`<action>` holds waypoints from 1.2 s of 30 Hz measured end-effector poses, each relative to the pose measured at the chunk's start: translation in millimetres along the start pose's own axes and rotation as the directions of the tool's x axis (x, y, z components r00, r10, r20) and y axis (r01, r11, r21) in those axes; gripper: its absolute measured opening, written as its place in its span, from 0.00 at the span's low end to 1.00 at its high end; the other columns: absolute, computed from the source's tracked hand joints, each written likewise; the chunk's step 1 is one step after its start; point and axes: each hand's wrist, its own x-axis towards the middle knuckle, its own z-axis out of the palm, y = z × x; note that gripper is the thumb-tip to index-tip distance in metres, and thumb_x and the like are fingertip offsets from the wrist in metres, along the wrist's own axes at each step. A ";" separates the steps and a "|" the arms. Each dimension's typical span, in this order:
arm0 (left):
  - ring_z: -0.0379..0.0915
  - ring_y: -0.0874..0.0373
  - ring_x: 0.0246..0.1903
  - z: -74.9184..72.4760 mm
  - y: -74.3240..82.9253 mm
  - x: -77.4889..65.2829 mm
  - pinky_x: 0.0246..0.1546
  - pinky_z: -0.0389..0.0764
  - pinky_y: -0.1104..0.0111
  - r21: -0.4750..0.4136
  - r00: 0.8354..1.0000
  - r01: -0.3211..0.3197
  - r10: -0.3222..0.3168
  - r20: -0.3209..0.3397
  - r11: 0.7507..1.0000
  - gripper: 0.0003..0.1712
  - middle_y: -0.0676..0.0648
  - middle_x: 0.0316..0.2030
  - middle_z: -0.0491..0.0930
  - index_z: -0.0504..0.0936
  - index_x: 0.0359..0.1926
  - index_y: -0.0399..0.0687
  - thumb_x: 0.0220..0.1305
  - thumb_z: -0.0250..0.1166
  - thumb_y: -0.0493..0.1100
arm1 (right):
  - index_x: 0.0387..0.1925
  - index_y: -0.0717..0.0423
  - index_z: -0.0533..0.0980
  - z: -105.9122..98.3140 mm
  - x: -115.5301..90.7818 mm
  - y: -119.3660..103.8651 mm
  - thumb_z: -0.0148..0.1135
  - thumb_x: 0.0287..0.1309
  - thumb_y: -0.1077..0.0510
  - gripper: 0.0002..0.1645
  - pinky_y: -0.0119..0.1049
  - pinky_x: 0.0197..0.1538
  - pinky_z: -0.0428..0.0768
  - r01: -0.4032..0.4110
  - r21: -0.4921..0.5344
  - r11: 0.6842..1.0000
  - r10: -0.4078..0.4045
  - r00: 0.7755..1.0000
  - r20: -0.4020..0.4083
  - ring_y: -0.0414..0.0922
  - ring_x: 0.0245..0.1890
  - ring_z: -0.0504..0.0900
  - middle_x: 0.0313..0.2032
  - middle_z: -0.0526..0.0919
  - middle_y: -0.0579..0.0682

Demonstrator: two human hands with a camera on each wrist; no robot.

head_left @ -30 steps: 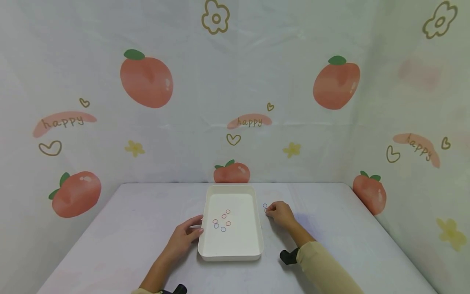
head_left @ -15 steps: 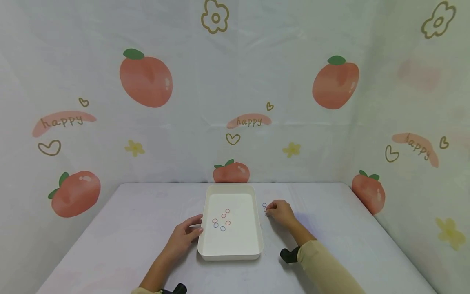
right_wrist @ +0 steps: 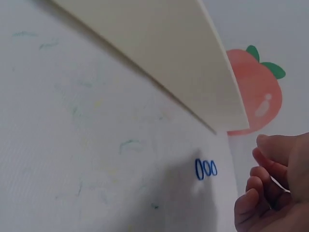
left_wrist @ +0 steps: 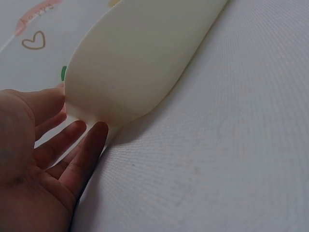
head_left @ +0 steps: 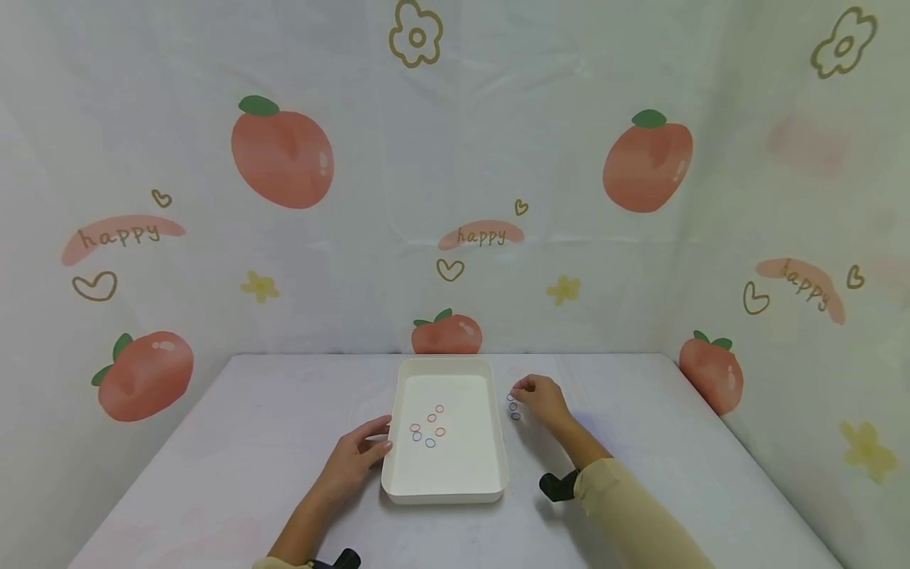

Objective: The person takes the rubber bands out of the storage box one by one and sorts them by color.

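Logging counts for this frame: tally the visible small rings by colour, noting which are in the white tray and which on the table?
Red rings: 4, all in the tray
Blue rings: 5, with 2 in the tray and 3 on the table
Total visible: 9

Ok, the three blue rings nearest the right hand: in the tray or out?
Out: the three blue rings lie in a row on the table, apart from the tray, in the head and right wrist views.
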 end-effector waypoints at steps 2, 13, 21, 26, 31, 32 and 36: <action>0.78 0.47 0.50 0.0 -0.8 0.5 0.44 0.82 0.62 -0.005 1.000 0.001 -0.001 0.000 1.000 0.27 0.40 0.55 0.77 0.73 0.64 0.41 0.65 0.63 0.36 | 0.32 0.61 0.80 0.9 -0.7 -4.2 0.65 0.59 0.62 0.04 0.39 0.36 0.77 0.021 0.013 1.000 -0.021 1.000 -0.005 0.46 0.33 0.76 0.30 0.81 0.49; 0.79 0.49 0.47 1.0 -0.7 -0.9 0.44 0.82 0.62 0.016 1.000 0.009 -0.009 -0.007 1.000 0.26 0.40 0.55 0.77 0.73 0.64 0.42 0.65 0.63 0.36 | 0.38 0.62 0.80 8.1 -7.9 -30.0 0.62 0.63 0.59 0.08 0.45 0.37 0.80 -0.064 0.221 0.973 0.052 0.997 0.059 0.49 0.31 0.75 0.32 0.79 0.53; 0.79 0.49 0.47 0.7 -0.5 0.2 0.44 0.82 0.62 0.022 1.000 -0.005 0.005 -0.009 1.000 0.26 0.40 0.55 0.77 0.73 0.64 0.42 0.65 0.63 0.36 | 0.36 0.62 0.80 15.3 -8.7 -53.3 0.63 0.62 0.60 0.07 0.34 0.30 0.78 -0.050 0.294 0.954 0.026 0.996 0.086 0.44 0.27 0.73 0.31 0.78 0.55; 0.78 0.48 0.48 0.0 -0.5 -0.1 0.45 0.82 0.62 0.028 1.000 -0.004 0.004 -0.010 1.000 0.26 0.40 0.55 0.77 0.73 0.64 0.41 0.65 0.63 0.36 | 0.35 0.62 0.80 24.2 -10.3 -60.6 0.63 0.62 0.61 0.06 0.33 0.30 0.79 -0.026 0.306 0.952 -0.013 0.992 0.124 0.47 0.29 0.75 0.31 0.78 0.53; 0.78 0.48 0.49 -0.6 0.2 -0.8 0.45 0.81 0.61 0.031 1.000 0.007 -0.007 -0.003 0.999 0.26 0.40 0.56 0.76 0.72 0.65 0.42 0.65 0.63 0.36 | 0.36 0.62 0.80 33.4 -12.2 -66.7 0.63 0.62 0.60 0.07 0.34 0.33 0.79 -0.019 0.294 0.956 -0.035 0.983 0.179 0.47 0.30 0.75 0.32 0.79 0.50; 0.78 0.48 0.50 -0.6 0.2 -0.6 0.46 0.81 0.60 0.032 1.000 0.008 -0.008 -0.002 0.999 0.26 0.40 0.56 0.76 0.72 0.65 0.42 0.65 0.63 0.37 | 0.36 0.62 0.80 35.0 -12.5 -68.3 0.63 0.62 0.60 0.06 0.34 0.33 0.79 -0.019 0.291 0.957 -0.038 0.981 0.189 0.46 0.29 0.75 0.32 0.79 0.50; 0.78 0.48 0.50 0.0 0.4 0.7 0.46 0.81 0.60 0.034 1.000 0.007 -0.007 0.000 0.999 0.27 0.40 0.56 0.76 0.72 0.65 0.43 0.65 0.63 0.37 | 0.36 0.61 0.80 41.4 -12.7 -72.4 0.64 0.61 0.60 0.07 0.34 0.32 0.79 -0.014 0.246 0.969 -0.049 0.968 0.247 0.45 0.28 0.75 0.32 0.80 0.52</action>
